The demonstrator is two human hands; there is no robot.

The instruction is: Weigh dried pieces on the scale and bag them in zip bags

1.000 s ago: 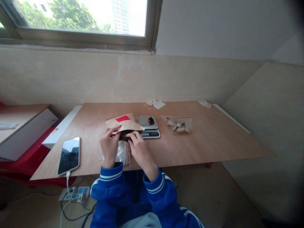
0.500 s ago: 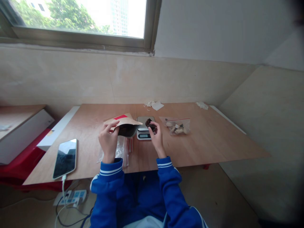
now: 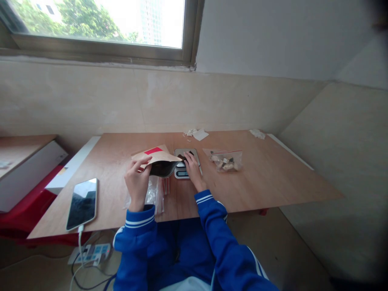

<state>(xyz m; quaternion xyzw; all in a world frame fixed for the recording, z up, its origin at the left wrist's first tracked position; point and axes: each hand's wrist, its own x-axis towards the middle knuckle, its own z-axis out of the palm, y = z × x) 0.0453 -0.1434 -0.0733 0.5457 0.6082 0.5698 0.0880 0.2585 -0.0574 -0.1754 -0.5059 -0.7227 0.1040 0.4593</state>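
My left hand (image 3: 138, 178) pinches the upper edge of a brown kraft paper pouch (image 3: 165, 155), whose dark mouth gapes toward me. My right hand (image 3: 193, 169) reaches over the small digital kitchen scale (image 3: 197, 157), its fingers bent down around dark brown dried pieces (image 3: 182, 157) at the plate. What these pieces are is too small to tell, and the fingers partly cover them. The scale's display (image 3: 182, 173) shows beside the pouch, its digits unreadable. Clear zip bags (image 3: 155, 196) with red strips lie below the pouch.
Right of the scale lies a clear zip bag (image 3: 226, 160) of pale and dark pieces. Crumpled paper and a white slip (image 3: 200, 134) rest at the table's back. A phone (image 3: 81, 204) charges at the left edge; its cable drops to a power strip (image 3: 91, 254).
My right hand has moved left and forward, from in front of the scale plate to over it, bringing the dark pieces along. My left hand and the pouch stay nearly still.
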